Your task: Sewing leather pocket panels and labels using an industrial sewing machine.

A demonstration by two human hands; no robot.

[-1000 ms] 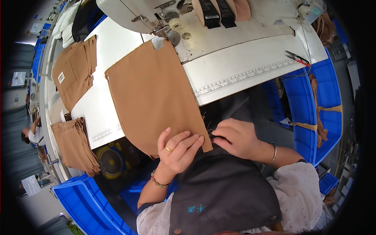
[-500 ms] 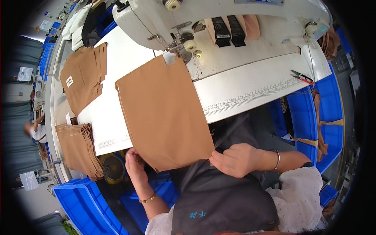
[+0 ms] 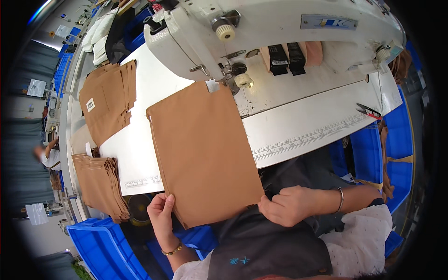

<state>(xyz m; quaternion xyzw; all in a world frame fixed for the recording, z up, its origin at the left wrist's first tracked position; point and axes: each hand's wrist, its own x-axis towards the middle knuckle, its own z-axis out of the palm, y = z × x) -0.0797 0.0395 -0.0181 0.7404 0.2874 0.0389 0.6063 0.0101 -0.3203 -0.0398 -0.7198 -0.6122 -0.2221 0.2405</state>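
A brown fabric panel [image 3: 207,154] slopes from the sewing machine [image 3: 238,79] over the table's front edge. Its far right corner lies beneath the needle area, where a small whitish patch [image 3: 213,86] shows. With fingers curled and thumb along the panel's lower left edge, my left hand [image 3: 162,213] grips the cloth there. At the near right corner, my right hand [image 3: 291,205] pinches the fabric between thumb and fingertips. The panel hangs fairly flat between both hands.
Stacked brown pieces [image 3: 109,100] and another brown pile [image 3: 98,184] lie on the left. Red-and-black thread snips [image 3: 368,112] rest at the table's right. Blue bins [image 3: 105,247] stand below. Black-and-pink strips [image 3: 287,58] lie behind the machine's needle.
The view has shifted, so the machine and table appear lower and further right. Both hands stay at the panel's near edge; my left thumb now shows more clearly.
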